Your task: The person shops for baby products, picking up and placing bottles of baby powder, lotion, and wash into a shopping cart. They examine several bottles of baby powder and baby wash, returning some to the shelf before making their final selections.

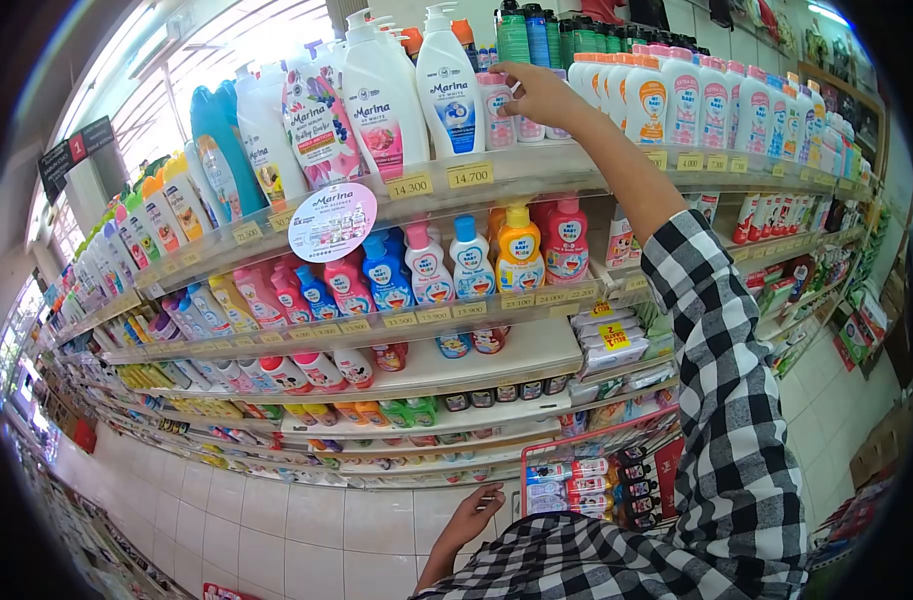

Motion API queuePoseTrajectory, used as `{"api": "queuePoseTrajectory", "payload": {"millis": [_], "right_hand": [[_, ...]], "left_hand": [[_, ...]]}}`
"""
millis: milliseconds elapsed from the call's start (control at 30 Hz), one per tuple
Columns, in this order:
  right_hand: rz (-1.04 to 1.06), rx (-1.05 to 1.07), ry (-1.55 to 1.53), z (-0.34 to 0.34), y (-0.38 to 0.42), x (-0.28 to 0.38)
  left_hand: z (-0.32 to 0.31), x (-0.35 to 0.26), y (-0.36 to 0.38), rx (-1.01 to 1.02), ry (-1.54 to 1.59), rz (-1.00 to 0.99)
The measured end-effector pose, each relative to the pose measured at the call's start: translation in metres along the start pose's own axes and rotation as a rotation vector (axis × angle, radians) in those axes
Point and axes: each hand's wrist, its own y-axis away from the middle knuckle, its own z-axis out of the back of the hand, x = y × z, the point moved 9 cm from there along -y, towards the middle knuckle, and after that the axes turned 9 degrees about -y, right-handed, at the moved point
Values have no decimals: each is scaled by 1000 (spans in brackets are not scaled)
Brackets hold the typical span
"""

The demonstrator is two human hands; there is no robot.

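Note:
My right hand (536, 95) reaches up to the top shelf, its fingers around the upper part of a small pink bottle (498, 112). Just left of that bottle stands a white Marina pump bottle (449, 90), with a red-and-white Marina bottle (384, 110) beside it. A row of My Baby bottles (646, 105) stands to the right of my wrist. Low in the view, my left hand (473, 515) hangs above the floor near the basket, fingers apart and holding nothing.
A red-edged basket (529, 455) with packed bottles and tubes is beside my body. Lower shelves hold Doraemon bottles (473, 262), smaller bottles and wipe packs (608, 340). Yellow price tags line the top shelf edge (521, 164). Tiled floor (316, 515) lies below.

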Motion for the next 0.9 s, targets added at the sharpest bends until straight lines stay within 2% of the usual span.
{"api": "queuePoseTrajectory", "payload": {"millis": [233,333,367,433,500,567,600,633,667,700,767,800,833,900], "right_hand": [[75,-66,31,6,8,4],[230,-234,59,29,21,30],[223,-230,55,36,34,48],[323,-301,-132,60,75,96],[363,-423,-136,78,141,126],[511,-471,-288,73,218,133],[431,-459,-304,61,251,124],[376,-490,-358,50,289,115],[307,-522,-411,38,329,104],[192,-509,-437,16,369,84],[-208,-516,-381,-21,460,30],[-534,-544,-531,-44,516,4],[-587,-547,-540,-61,559,-6],[-1047,-473,-386,-103,670,-34]], "left_hand": [[-2,4,-4,-24,-7,-33],[-1,9,-4,-35,15,-38],[-1,11,-3,-44,32,-36],[2,8,-4,-56,31,-16],[5,25,-5,-100,-6,-58],[8,4,-3,-94,-212,-70],[7,-6,-3,-85,-254,-63],[6,-20,-2,-69,-321,58],[4,-7,-7,-79,-284,-45],[7,-11,-7,-95,-327,49],[2,-19,-7,-115,-229,45],[-1,-6,-3,-90,-245,94],[-2,10,1,-100,-227,179],[-7,38,18,-83,-226,303]]}}
